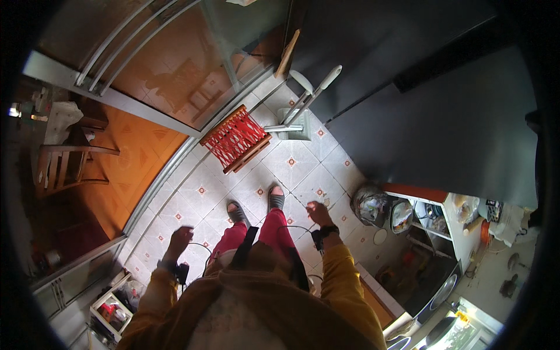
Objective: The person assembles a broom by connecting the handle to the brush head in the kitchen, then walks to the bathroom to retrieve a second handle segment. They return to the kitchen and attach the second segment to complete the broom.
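Observation:
My left hand (181,235) hangs low at my side over the tiled floor, its fingers loosely bent and nothing visible in them. To the right, my right hand (318,213) is held out in front of my yellow sleeve, fingers slightly apart, also with nothing visible in it. A dark band with a small device and a thin cable is on each wrist. Neither hand touches anything. Ahead of my feet stands a low stool (236,139) with a woven red seat and wooden rails. Just beyond it is a grey-white folded frame with handles (294,119).
A sliding glass door (169,70) and its floor track curve along the left; a wooden chair (67,163) stands behind it. Large dark cabinet doors (443,116) fill the upper right. A bagged bin (369,205) and shelves with containers (431,219) are at right.

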Motion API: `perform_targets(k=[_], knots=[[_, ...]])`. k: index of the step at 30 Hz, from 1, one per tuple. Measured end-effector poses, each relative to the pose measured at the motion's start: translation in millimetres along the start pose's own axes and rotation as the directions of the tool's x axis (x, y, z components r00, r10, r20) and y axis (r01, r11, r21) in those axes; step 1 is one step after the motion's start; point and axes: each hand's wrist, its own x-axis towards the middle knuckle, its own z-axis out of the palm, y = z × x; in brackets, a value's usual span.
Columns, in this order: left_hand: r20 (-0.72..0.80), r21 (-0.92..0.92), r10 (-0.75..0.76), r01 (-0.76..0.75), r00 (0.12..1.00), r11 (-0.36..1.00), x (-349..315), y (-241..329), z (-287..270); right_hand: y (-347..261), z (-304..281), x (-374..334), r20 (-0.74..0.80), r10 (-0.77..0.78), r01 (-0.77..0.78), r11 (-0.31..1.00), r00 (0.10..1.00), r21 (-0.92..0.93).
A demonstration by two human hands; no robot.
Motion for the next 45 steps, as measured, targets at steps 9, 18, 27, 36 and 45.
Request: perform_targets(k=[9, 18, 27, 36, 45], knots=[[-0.087, -0.015, 0.572, -0.575, 0.815, 0.818, 299.0, 272.6, 17.4, -108.4, -85.6, 217.2, -0.402, -0.138, 0.196, 0.975, 0.905, 0.105], [0.060, -0.522, 0.413, -0.324, 0.909, 0.789, 446.4, 425.3, 83.7, -167.0, -97.9, 318.0, -0.393, -0.196, 0.282, 0.944, 0.898, 0.173], [-0.040, 0.007, 0.574, -0.574, 0.818, 0.819, 485.4, 426.2, 92.9, -194.4, -124.8, 309.3, -0.403, -0.277, 0.406, 0.870, 0.872, 0.280], [-0.222, 0.215, 0.696, -0.661, 0.683, 0.718, 477.8, 436.5, 95.2, -219.5, -141.6, 297.0, -0.499, -0.338, 0.459, 0.878, 0.798, 0.140], [-0.300, -0.135, 0.494, -0.549, 0.816, 0.825, 469.6, 447.3, 110.0, -205.4, -130.1, 309.8, -0.552, -0.397, 0.556, 0.818, 0.734, 0.151]])
